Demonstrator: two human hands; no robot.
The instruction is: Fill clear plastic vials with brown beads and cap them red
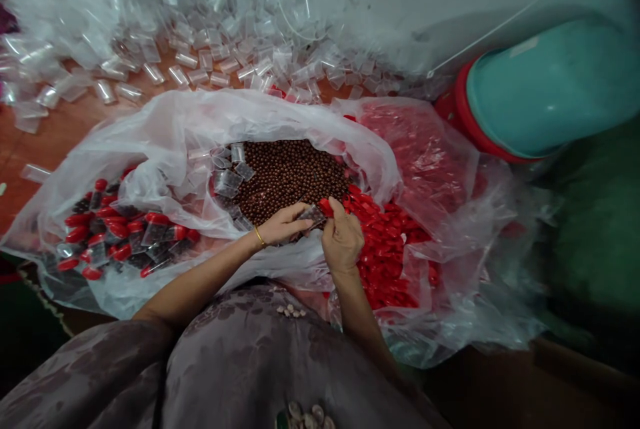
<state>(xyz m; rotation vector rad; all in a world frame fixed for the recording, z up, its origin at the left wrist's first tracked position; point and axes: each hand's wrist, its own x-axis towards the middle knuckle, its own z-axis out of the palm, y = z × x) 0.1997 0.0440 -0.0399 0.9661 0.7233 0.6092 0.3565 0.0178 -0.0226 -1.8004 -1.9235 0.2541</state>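
Note:
In my left hand (285, 224), a small clear plastic container (313, 214) is gripped between thumb and fingers. My right hand (343, 236) pinches a red cap (327, 207) at the container's right end; whether it is fully seated I cannot tell. Just beyond both hands lies a heap of round brown balls (295, 172) in an open white plastic bag (165, 109). Several clear containers (227, 179) rest at the heap's left side. Loose red caps (385, 249) are piled right beside my right hand.
Capped containers with dark contents (117, 232) lie on plastic at the left. Many clear containers (185, 59) spread along the back of the orange surface (20, 149). A bag of red pieces (420, 142) sits at the right, near a tipped turquoise bucket (550, 92).

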